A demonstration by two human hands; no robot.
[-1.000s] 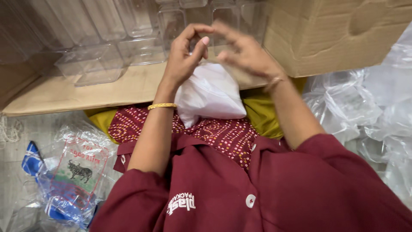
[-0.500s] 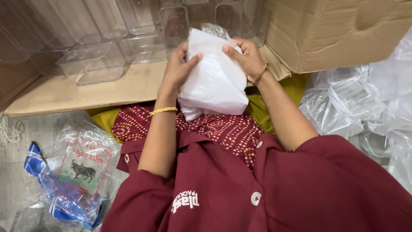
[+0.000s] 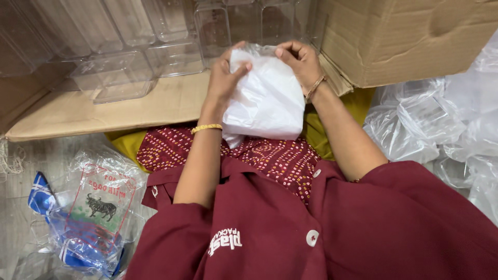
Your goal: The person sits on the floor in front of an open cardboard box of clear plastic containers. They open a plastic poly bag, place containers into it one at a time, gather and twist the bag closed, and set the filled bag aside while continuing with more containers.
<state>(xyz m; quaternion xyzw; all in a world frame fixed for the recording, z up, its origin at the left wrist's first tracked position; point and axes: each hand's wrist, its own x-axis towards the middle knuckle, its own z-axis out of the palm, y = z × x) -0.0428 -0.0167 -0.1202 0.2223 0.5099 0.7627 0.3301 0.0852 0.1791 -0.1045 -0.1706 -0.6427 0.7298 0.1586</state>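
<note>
Fingers of my left hand (image 3: 224,78) and right hand (image 3: 301,61) pinch the top edge of a white, thin, crinkly plastic bag (image 3: 267,101) above my lap; it looks light, limp, slippery, so I judge the top corners best.

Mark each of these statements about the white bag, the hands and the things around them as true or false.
1. Both hands grip the white plastic bag at its top. True: left hand, right hand.
2. The bag lies flat on the floor. False: it is held up over the lap.
3. Clear plastic containers lie on the brown cardboard flap. True.
4. The left wrist is bare. False: it wears a gold bangle.
5. A brown cardboard box stands by the left hand. False: it is beside the right hand.
</note>
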